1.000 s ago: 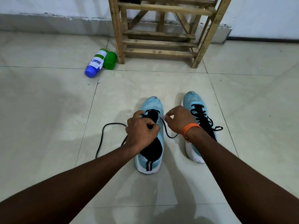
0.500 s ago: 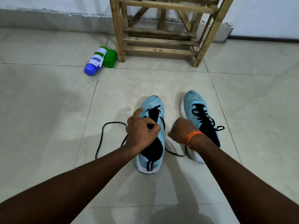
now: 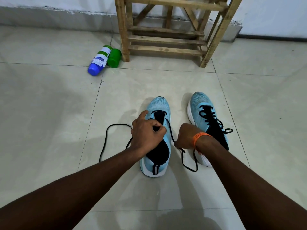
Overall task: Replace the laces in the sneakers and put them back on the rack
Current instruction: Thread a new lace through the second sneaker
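A home's tiled floor [image 3: 49, 113] by a white wall [image 3: 49, 2], with a wooden shoe rack [image 3: 166, 40] against it.

left sneaker [image 3: 158, 105] beside right sneaker [image 3: 198, 103] | rack [image 3: 164, 50] behind both | bottle [image 3: 98, 61] left of rack

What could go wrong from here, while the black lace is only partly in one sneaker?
The right hand holds the black lace taut sideways; its ends may come out uneven.
Slack lies beside the laced sneaker and might tangle with its bow.
The left hand grips the unlaced sneaker, hiding eyelets; one may be skipped.
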